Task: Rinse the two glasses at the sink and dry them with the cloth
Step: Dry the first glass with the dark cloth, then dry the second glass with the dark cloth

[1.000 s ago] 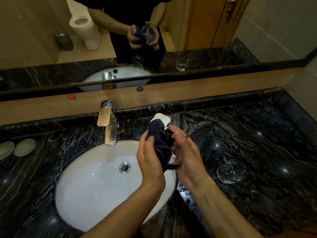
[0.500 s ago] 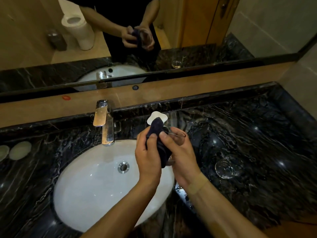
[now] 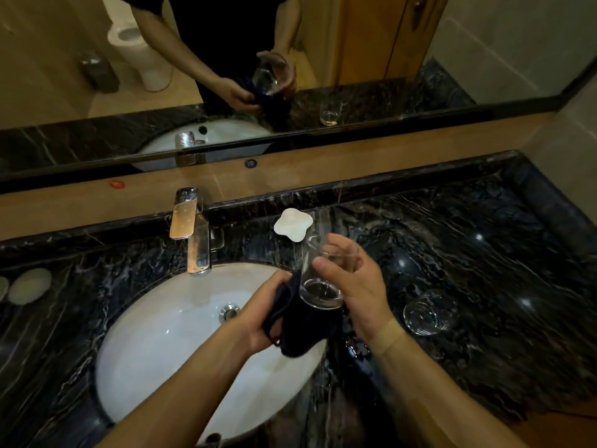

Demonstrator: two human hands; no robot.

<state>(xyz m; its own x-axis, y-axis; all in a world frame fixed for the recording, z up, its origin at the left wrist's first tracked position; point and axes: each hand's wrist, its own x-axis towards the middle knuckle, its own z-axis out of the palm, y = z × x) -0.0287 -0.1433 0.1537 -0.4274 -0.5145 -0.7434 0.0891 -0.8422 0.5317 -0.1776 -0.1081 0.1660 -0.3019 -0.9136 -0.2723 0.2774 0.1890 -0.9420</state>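
Observation:
My right hand (image 3: pixel 358 286) grips a clear glass (image 3: pixel 321 294) over the right rim of the white sink (image 3: pixel 168 344), the glass tilted with its thick base toward me. My left hand (image 3: pixel 261 315) holds a dark cloth (image 3: pixel 300 334) bunched just below and left of the glass base. The cloth is outside the glass. A second clear glass (image 3: pixel 428 313) stands on the black marble counter (image 3: pixel 484 270), to the right of my right wrist.
A chrome tap (image 3: pixel 193 231) stands behind the basin, its drain (image 3: pixel 229 312) near my left hand. A white flower-shaped dish (image 3: pixel 293 224) lies behind the glass. Two pale round pads (image 3: pixel 29 285) sit at far left. A mirror spans the back wall.
The cloth was wrapped over and into the glass before. Now my left hand has pulled it down and out, below the base, and my right hand holds the glass bare.

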